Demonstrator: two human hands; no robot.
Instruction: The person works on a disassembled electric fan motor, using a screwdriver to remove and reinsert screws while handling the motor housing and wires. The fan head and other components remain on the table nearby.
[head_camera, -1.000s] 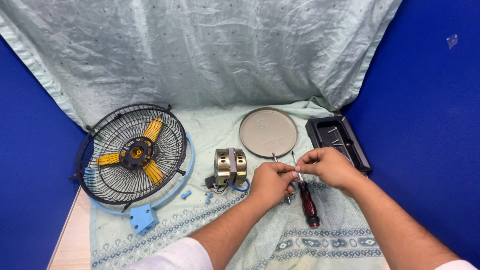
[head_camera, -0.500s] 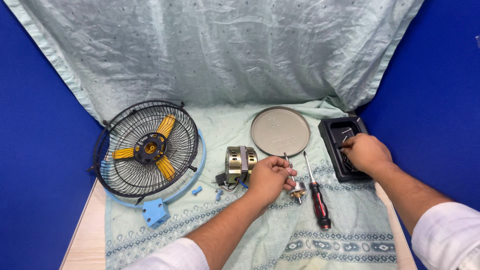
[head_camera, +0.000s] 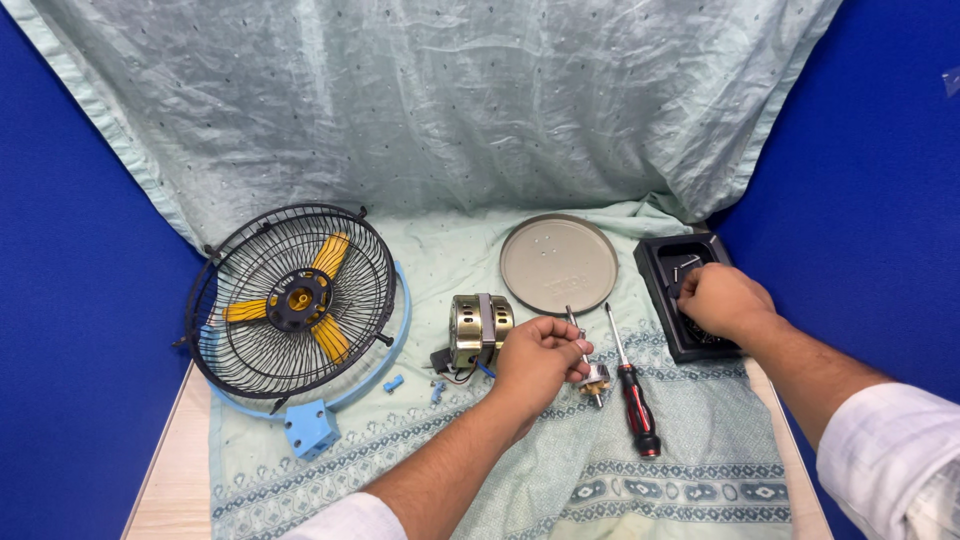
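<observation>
A moment ago the right hand was just getting to the black tray; now it is down inside it, and the screwdriver it let go of lies on the cloth. On the far left sits the black wire fan cage (head_camera: 292, 300) with yellow blades, on a light blue base (head_camera: 310, 428). Small blue bits (head_camera: 394, 382) lie near it. Next comes the gold fan motor (head_camera: 479, 328) with its wires. The left hand (head_camera: 538, 360) is just beside the motor, fingers curled tight around a thin metal shaft with a small round part (head_camera: 592, 376) at its low end, held just over the cloth (head_camera: 700, 450). Behind it lies a round grey plate (head_camera: 558, 263). The red and black screwdriver (head_camera: 630, 385) lies alone. The right hand (head_camera: 722, 300) is curled in the black tray (head_camera: 655, 262); it may be pinching something small, but I cannot tell.
</observation>
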